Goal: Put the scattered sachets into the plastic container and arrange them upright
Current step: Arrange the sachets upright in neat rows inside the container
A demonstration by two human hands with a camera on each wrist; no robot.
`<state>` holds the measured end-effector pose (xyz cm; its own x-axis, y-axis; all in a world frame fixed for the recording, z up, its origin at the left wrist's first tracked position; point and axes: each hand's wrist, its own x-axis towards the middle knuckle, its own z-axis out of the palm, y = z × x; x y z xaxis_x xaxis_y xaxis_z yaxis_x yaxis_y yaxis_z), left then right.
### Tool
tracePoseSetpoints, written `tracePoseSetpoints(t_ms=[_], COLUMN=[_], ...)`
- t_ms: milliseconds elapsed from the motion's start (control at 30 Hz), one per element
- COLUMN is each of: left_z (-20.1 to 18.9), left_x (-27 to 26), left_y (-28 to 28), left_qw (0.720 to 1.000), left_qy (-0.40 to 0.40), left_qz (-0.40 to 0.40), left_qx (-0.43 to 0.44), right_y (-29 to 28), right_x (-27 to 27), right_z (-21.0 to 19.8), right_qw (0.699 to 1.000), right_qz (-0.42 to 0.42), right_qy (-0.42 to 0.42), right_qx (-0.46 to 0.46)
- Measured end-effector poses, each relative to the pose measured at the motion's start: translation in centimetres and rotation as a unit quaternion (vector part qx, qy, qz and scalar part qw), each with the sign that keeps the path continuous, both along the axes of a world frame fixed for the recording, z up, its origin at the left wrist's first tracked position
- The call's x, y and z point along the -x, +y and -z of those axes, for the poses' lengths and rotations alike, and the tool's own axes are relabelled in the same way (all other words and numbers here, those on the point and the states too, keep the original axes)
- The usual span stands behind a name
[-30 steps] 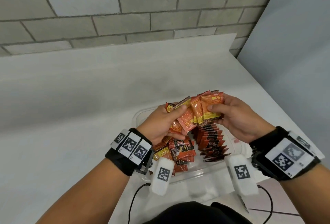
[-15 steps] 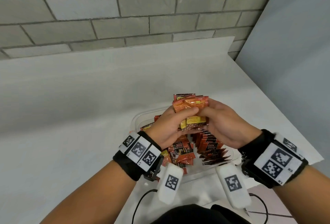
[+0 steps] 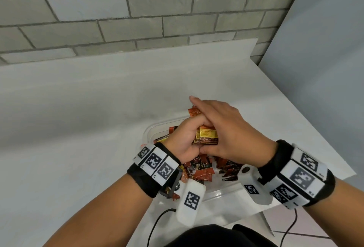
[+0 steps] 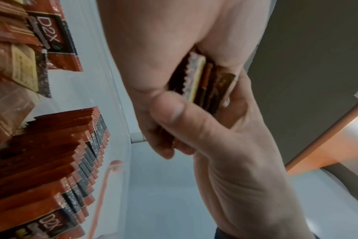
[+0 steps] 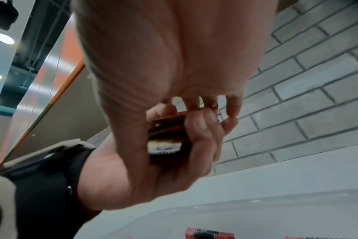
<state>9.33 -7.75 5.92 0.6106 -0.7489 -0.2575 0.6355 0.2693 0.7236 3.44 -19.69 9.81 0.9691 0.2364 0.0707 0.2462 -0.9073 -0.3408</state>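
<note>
A tight stack of orange-brown sachets (image 3: 206,137) is held above the clear plastic container (image 3: 149,131). My left hand (image 3: 187,138) grips the stack from the left, its fingers curled round it (image 5: 202,129). My right hand (image 3: 220,126) lies across the stack's top with straight fingers, and its thumb (image 4: 174,113) presses the stack's near end. The stack's serrated edges (image 4: 200,84) show between the two palms. In the container, a row of sachets (image 4: 51,153) stands on edge at the right. Loose sachets (image 3: 197,168) lie jumbled at the left.
The container sits on a white counter (image 3: 98,118) near its front right corner. A grey brick wall (image 3: 137,10) runs behind and a pale panel (image 3: 325,69) stands at the right. Cables (image 3: 157,221) hang below the counter's front edge.
The fanned sachets have been squeezed into one compact stack. My right hand has slid over the top of it and both hands have closed together.
</note>
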Motion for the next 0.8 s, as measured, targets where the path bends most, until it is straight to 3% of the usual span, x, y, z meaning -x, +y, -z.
tracePoseSetpoints(t_ms=[233,500,800], left_z=[0.2,0.1,0.7], left_x=[0.1,-0.1,-0.4], left_y=[0.0,0.1,0.3], left_qw=[0.999,1.000,1.000], left_qy=[-0.042,-0.019,0.017], left_qz=[-0.004,0.001,0.015], left_qx=[0.019,0.021,0.015], right_y=[-0.1,-0.2,-0.4], right_x=[-0.3,0.0,-0.1], right_z=[-0.2,0.1,0.9], right_qw=[1.000,0.998,0.999], right_qz=[0.001,0.026,0.040], right_qy=[0.011,0.027,0.009], right_qx=[-0.009,-0.059,-0.027])
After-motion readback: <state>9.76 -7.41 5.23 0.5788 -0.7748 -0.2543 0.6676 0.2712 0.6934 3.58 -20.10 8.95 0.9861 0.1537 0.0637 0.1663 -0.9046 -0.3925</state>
